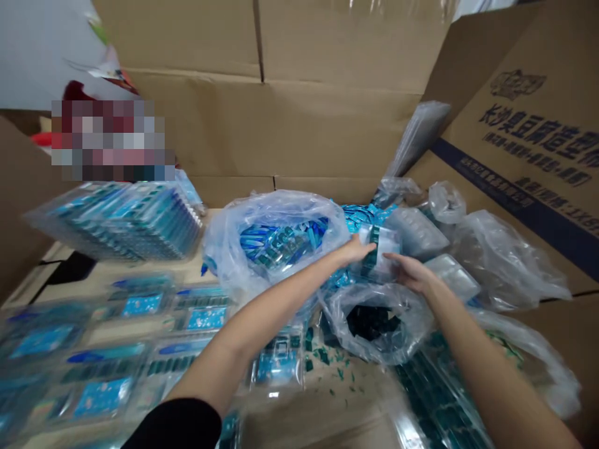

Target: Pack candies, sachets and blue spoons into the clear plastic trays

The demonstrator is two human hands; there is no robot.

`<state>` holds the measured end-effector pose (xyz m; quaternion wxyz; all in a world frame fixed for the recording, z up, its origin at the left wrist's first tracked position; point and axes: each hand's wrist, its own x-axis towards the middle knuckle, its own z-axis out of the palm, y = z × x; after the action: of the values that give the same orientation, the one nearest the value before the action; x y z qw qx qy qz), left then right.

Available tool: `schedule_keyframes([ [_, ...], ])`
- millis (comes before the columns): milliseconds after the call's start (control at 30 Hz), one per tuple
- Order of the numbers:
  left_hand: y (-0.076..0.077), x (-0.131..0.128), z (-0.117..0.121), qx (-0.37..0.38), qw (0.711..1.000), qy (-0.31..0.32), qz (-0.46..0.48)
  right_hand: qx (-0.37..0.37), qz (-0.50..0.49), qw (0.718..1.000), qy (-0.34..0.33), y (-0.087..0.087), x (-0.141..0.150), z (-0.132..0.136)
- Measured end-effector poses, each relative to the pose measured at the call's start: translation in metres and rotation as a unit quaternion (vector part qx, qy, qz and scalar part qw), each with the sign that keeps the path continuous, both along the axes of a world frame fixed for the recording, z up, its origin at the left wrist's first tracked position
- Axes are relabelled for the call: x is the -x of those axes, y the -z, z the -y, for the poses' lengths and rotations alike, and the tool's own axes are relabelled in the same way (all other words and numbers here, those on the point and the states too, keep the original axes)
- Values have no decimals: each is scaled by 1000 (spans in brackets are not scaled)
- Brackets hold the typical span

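Note:
Both arms reach forward to a clear plastic pack (386, 242) with a dark green strip along one side. My left hand (356, 249) grips its left side, thumb on the green strip. From the right, my right hand (410, 272) pinches the pack's lower right edge. Below them stands an open plastic bag (334, 315) with dark green pieces (374, 321) inside. To the left is a larger plastic bag (222, 249) full of blue pen-like items (257, 242). Loose blue packets (362, 215) lie just behind the hands. What exactly the pack holds is hard to make out.
Clear trays (100, 399) with blue cards and pens cover the left of the table. A stack of filled trays (135, 218) stands behind them. Green scraps (340, 374) lie on the front tabletop. Cardboard (337, 137) walls the back; a printed carton (528, 143) stands right.

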<state>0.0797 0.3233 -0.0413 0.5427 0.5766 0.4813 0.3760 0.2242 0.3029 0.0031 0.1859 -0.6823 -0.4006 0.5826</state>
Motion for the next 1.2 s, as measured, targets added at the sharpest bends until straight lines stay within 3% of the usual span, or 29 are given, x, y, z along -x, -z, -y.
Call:
schedule_keyframes([
  [133,-15,22,7,1,994,-34,-102,1,35,999,-6,13,0,1],
  [300,-32,117,11,-7,974,-79,-211,-65,75,995,8,9,-4,0],
  [433,-18,185,15,69,941,-113,-311,-157,117,981,15,-4,-3,2],
  [533,-3,205,21,127,926,-99,-340,-232,144,962,11,-14,3,4],
  [700,3,205,31,181,933,-57,-306,-318,141,937,-28,-15,10,10],
  [933,-27,198,45,139,966,-58,-212,-393,89,913,-59,-6,6,17],
  [1067,-39,163,42,84,981,-34,-170,-409,58,906,-96,-7,13,20],
  [1200,-22,120,34,49,983,-9,-178,-425,64,897,-103,-6,18,21],
])
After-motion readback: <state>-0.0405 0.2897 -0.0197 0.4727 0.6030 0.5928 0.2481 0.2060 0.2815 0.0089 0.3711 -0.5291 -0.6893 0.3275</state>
